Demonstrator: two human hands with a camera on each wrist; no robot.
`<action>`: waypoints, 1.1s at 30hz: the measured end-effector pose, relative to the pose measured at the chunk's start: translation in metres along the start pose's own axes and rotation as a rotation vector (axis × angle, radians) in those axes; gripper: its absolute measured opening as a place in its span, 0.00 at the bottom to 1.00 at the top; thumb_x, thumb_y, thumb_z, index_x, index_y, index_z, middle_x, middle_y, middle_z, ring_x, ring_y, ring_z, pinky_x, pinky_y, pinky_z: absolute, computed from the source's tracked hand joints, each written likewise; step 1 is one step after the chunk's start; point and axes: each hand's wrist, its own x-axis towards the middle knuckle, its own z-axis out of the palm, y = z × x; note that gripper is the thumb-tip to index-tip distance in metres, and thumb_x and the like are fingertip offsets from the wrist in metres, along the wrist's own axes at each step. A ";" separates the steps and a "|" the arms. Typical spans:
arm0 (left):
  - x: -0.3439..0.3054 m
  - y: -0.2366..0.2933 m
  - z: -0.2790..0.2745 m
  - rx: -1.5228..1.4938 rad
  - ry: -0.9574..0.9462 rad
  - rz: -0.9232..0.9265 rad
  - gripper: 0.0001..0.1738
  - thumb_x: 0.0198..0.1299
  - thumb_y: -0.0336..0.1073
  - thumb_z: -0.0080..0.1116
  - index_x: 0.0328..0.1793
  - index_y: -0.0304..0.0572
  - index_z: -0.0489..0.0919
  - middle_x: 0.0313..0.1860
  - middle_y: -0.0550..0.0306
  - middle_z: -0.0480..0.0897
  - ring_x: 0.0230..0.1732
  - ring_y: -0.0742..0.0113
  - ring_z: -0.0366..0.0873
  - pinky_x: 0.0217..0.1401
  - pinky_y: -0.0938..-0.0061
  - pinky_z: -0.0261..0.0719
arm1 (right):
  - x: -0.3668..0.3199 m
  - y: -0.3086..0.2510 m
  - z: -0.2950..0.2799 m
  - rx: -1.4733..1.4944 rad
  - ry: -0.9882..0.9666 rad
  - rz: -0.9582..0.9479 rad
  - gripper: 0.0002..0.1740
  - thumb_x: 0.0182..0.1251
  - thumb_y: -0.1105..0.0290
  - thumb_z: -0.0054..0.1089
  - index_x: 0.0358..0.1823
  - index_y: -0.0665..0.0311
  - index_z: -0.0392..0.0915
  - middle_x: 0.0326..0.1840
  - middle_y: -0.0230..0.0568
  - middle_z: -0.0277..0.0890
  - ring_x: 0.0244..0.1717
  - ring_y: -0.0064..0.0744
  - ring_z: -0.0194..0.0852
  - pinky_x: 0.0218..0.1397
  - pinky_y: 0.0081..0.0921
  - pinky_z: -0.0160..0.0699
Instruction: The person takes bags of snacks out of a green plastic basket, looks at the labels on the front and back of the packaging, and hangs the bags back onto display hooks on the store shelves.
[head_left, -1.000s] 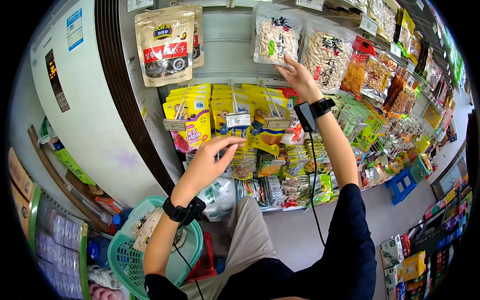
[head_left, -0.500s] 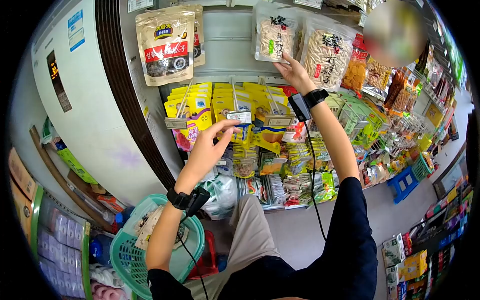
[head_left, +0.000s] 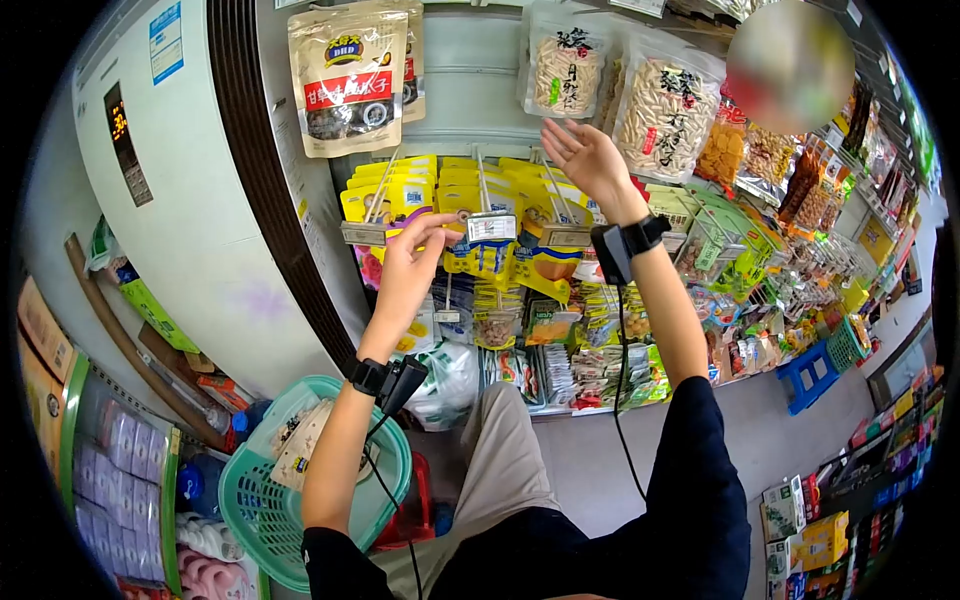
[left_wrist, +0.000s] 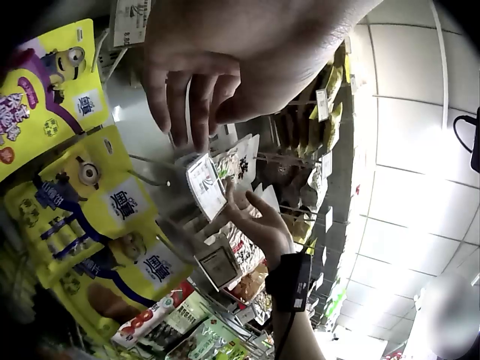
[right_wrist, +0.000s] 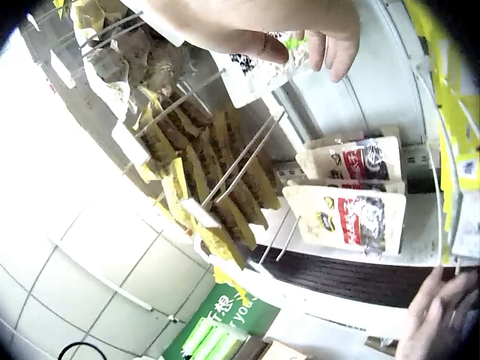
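Note:
My right hand (head_left: 597, 170) is held palm up with straight, spread fingers, just below a clear bag of pale seeds (head_left: 565, 75) that hangs upright on the rack. Nothing lies in that palm. To its right hangs a second, fuller bag of seeds (head_left: 665, 118). My left hand (head_left: 408, 268) hovers in front of yellow snack pouches (head_left: 400, 195), fingers loosely bent, holding nothing. Its fingertips come close to a price tag (head_left: 491, 227) on a hook's end. In the left wrist view, the left hand (left_wrist: 232, 64) shows relaxed, downward fingers, with the right hand (left_wrist: 262, 229) beyond.
Tan pouches of dark seeds (head_left: 345, 85) hang at upper left, beside a white cabinet (head_left: 170, 230). A green basket (head_left: 265, 510) with some packs in it stands at lower left, next to a white plastic bag (head_left: 440, 385). Metal hooks jut out between the pouches.
My right hand, earlier with its fingers at the bag's lower edge, has come away and opened palm up. The left hand has risen toward the price tag. The view has shifted slightly.

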 end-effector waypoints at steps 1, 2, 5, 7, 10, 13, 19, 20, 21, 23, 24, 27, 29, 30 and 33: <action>-0.001 -0.004 -0.003 -0.017 0.004 0.013 0.14 0.62 0.34 0.43 0.51 0.38 0.72 0.39 0.57 0.79 0.42 0.74 0.74 0.42 0.81 0.70 | -0.009 0.008 0.009 -0.032 0.001 -0.014 0.23 0.61 0.74 0.42 0.58 0.71 0.54 0.63 0.56 0.52 0.65 0.47 0.49 0.66 0.36 0.52; -0.003 -0.005 -0.005 -0.015 0.009 0.006 0.14 0.62 0.34 0.43 0.51 0.38 0.72 0.39 0.57 0.79 0.42 0.74 0.74 0.42 0.81 0.70 | -0.017 0.015 0.016 -0.029 0.002 -0.006 0.23 0.61 0.74 0.42 0.58 0.71 0.54 0.63 0.56 0.52 0.65 0.47 0.49 0.66 0.36 0.52; -0.015 -0.008 -0.013 -0.012 0.044 0.015 0.14 0.62 0.35 0.43 0.51 0.38 0.72 0.39 0.57 0.79 0.44 0.73 0.74 0.45 0.80 0.70 | -0.038 0.044 0.036 -0.254 -0.047 -0.153 0.23 0.61 0.72 0.41 0.59 0.68 0.55 0.59 0.51 0.60 0.64 0.39 0.52 0.65 0.37 0.52; -0.025 -0.005 -0.019 -0.057 0.092 -0.027 0.13 0.62 0.33 0.43 0.49 0.36 0.73 0.39 0.55 0.79 0.43 0.72 0.75 0.46 0.80 0.69 | -0.048 0.064 0.042 -0.247 -0.056 -0.179 0.23 0.61 0.71 0.41 0.58 0.69 0.57 0.57 0.50 0.62 0.63 0.38 0.54 0.65 0.37 0.52; -0.045 -0.005 -0.036 -0.068 0.135 -0.020 0.14 0.62 0.34 0.43 0.50 0.36 0.73 0.40 0.57 0.79 0.43 0.72 0.75 0.46 0.80 0.69 | -0.065 0.099 0.051 -0.245 -0.095 -0.302 0.18 0.61 0.73 0.41 0.53 0.71 0.63 0.50 0.47 0.68 0.57 0.37 0.63 0.59 0.35 0.61; -0.089 0.012 -0.067 -0.028 0.216 0.006 0.14 0.62 0.33 0.43 0.49 0.35 0.73 0.39 0.56 0.79 0.42 0.72 0.75 0.47 0.79 0.69 | -0.093 0.153 0.062 -0.368 -0.086 -0.271 0.14 0.61 0.73 0.44 0.46 0.71 0.69 0.47 0.43 0.70 0.53 0.35 0.67 0.55 0.32 0.65; -0.167 0.024 -0.128 0.183 0.444 -0.123 0.15 0.62 0.35 0.43 0.50 0.37 0.74 0.39 0.54 0.79 0.42 0.71 0.75 0.48 0.78 0.69 | -0.117 0.235 0.064 -0.412 -0.142 -0.083 0.12 0.63 0.73 0.43 0.44 0.71 0.70 0.45 0.43 0.72 0.50 0.33 0.70 0.54 0.29 0.66; -0.167 0.024 -0.129 0.183 0.446 -0.127 0.15 0.62 0.36 0.43 0.50 0.37 0.74 0.39 0.54 0.79 0.42 0.70 0.75 0.48 0.78 0.69 | -0.116 0.235 0.061 -0.419 -0.134 -0.085 0.12 0.63 0.73 0.43 0.44 0.71 0.70 0.45 0.44 0.72 0.50 0.33 0.70 0.54 0.29 0.66; -0.194 0.022 -0.147 0.212 0.528 -0.159 0.15 0.62 0.37 0.43 0.50 0.39 0.74 0.39 0.55 0.79 0.43 0.70 0.75 0.49 0.77 0.68 | -0.121 0.254 0.061 -0.409 -0.159 0.034 0.12 0.64 0.72 0.42 0.44 0.71 0.70 0.44 0.44 0.73 0.49 0.33 0.71 0.53 0.28 0.67; -0.213 0.022 -0.158 0.226 0.604 -0.213 0.16 0.61 0.38 0.44 0.50 0.38 0.74 0.41 0.54 0.79 0.45 0.70 0.74 0.50 0.77 0.68 | -0.128 0.266 0.065 -0.434 -0.189 0.108 0.12 0.64 0.72 0.42 0.44 0.70 0.70 0.45 0.45 0.73 0.48 0.31 0.71 0.51 0.26 0.68; -0.231 0.028 -0.166 0.249 0.662 -0.269 0.16 0.61 0.38 0.44 0.50 0.38 0.73 0.41 0.54 0.79 0.45 0.70 0.74 0.50 0.76 0.67 | -0.132 0.283 0.070 -0.419 -0.225 0.167 0.12 0.65 0.71 0.41 0.45 0.70 0.70 0.45 0.45 0.73 0.48 0.31 0.72 0.51 0.25 0.68; -0.254 0.031 -0.175 0.248 0.731 -0.306 0.14 0.61 0.35 0.45 0.49 0.38 0.73 0.39 0.53 0.79 0.43 0.70 0.74 0.49 0.76 0.67 | -0.142 0.309 0.085 -0.467 -0.320 0.280 0.14 0.65 0.69 0.42 0.47 0.68 0.70 0.45 0.44 0.74 0.46 0.31 0.72 0.50 0.25 0.69; -0.265 0.037 -0.177 0.253 0.734 -0.327 0.14 0.60 0.35 0.45 0.50 0.37 0.73 0.40 0.53 0.79 0.43 0.70 0.74 0.49 0.77 0.67 | -0.146 0.320 0.091 -0.514 -0.396 0.337 0.15 0.64 0.68 0.43 0.49 0.67 0.68 0.47 0.44 0.73 0.46 0.31 0.71 0.50 0.25 0.69; -0.274 0.041 -0.178 0.260 0.746 -0.347 0.15 0.60 0.35 0.45 0.50 0.37 0.73 0.40 0.54 0.79 0.43 0.69 0.74 0.50 0.77 0.67 | -0.155 0.337 0.099 -0.484 -0.484 0.409 0.16 0.63 0.68 0.43 0.51 0.66 0.66 0.48 0.43 0.72 0.47 0.30 0.71 0.50 0.26 0.70; -0.293 0.049 -0.184 0.307 0.757 -0.402 0.16 0.60 0.37 0.45 0.51 0.37 0.72 0.41 0.55 0.79 0.44 0.70 0.74 0.50 0.77 0.67 | -0.164 0.367 0.100 -0.550 -0.614 0.493 0.19 0.63 0.69 0.44 0.55 0.66 0.62 0.53 0.43 0.67 0.51 0.30 0.67 0.52 0.25 0.68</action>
